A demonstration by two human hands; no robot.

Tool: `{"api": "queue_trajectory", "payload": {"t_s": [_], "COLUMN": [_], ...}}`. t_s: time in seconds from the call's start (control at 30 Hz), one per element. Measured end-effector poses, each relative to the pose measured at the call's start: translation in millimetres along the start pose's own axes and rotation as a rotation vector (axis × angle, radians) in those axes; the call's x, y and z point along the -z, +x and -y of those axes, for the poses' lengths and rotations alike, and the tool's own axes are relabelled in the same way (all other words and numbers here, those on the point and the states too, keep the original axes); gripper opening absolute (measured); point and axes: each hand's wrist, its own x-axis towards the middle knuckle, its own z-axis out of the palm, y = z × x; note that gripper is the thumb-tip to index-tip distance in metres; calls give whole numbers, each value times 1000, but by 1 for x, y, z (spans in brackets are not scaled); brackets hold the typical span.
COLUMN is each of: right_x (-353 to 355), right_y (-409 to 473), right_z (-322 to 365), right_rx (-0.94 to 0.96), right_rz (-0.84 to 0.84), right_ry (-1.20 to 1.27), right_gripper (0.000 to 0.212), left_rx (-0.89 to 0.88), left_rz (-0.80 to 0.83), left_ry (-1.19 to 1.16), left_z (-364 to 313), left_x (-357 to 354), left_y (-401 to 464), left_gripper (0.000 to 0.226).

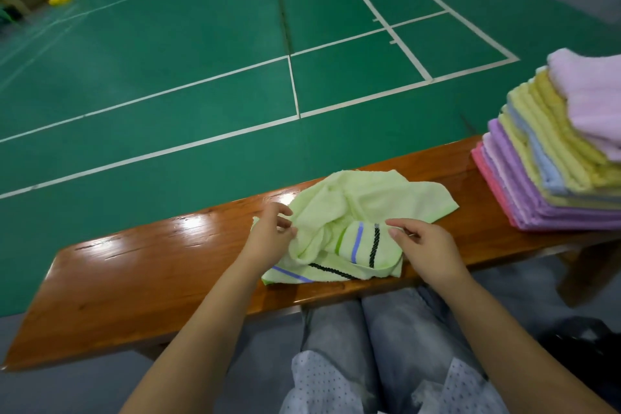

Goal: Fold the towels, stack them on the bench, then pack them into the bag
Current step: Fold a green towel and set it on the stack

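Bench (141,282) of glossy brown wood runs across in front of you, carrying a tall stack of folded towels (551,158) at its right end and a crumpled pale green towel (353,212) at its middle. Your left hand (268,233) pinches that towel's left edge with curled fingers. Your right hand (426,245), fingers bent, pinches its striped near-right fold, both forearms reaching forward over your knees.
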Motion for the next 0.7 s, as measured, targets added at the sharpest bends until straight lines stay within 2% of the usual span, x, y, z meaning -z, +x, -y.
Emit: {"api": "queue_trajectory", "payload": {"t_s": [0.1, 0.17, 0.23, 0.3, 0.37, 0.43, 0.53, 0.63, 0.7], "right_x": [0, 2, 3, 3, 3, 3, 4, 7, 8], "right_y": [-1, -1, -1, -1, -1, -2, -1, -2, -3], "right_z": [-1, -2, -3, -3, -3, -3, -3, -2, -1], "right_rx": [-10, -19, -18, -11, -13, -15, -20, -27, -37], "right_rz": [23, 36, 45, 47, 50, 60, 55, 51, 58], "right_ry": [11, 11, -12, -28, -39, -43, -48, -54, -43], "right_gripper": [29, 31, 31, 31, 31, 31, 30, 29, 29], "left_rx": [-288, -402, -350, -201, -139, -136, -79, -37, -25], "left_rz": [-147, -195, -117, -12, 30, 50, 45, 16, -8], "left_ry": [419, 451, 388, 331, 338, 350, 228, 94, 88], "left_z": [7, 8, 5, 0, -4, -6, -7, -7, -9], "left_x": [-9, -14, -18, -21, -23, -26, -24, -18, -18], "left_y": [-2, -3, -3, -2, 3, 7, 15, 16, 15], "left_gripper": [20, 19, 21, 35, 43, 32, 9, 12, 18]}}
